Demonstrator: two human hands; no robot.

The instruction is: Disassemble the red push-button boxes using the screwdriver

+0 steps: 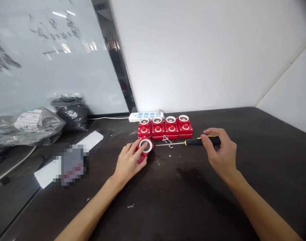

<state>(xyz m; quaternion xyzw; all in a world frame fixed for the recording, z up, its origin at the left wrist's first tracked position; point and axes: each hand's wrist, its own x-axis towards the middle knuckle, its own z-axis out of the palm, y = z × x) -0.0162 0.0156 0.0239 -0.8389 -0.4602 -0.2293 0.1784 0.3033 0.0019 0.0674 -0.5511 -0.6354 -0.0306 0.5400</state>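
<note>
My left hand [129, 158] grips a red alarm unit [149, 151] with a round white-rimmed sounder on its face, one finger lying across the dark centre. The unit is tilted on the dark table. In my right hand [223, 152] is a screwdriver [196, 142] with a black and yellow handle, held level. Its long metal shaft points left, and the tip meets the right side of the unit. Whether the tip sits in a screw is too small to tell. Just behind stand several more red alarm units [164, 128] in a row, with white cord before them.
A white power strip [142, 115] lies against the wall behind the row. To the left are plastic-wrapped bags [70, 112], a white paper strip [46, 174] and a blurred-out object [73, 164]. A whiteboard [55, 67] leans at the back left.
</note>
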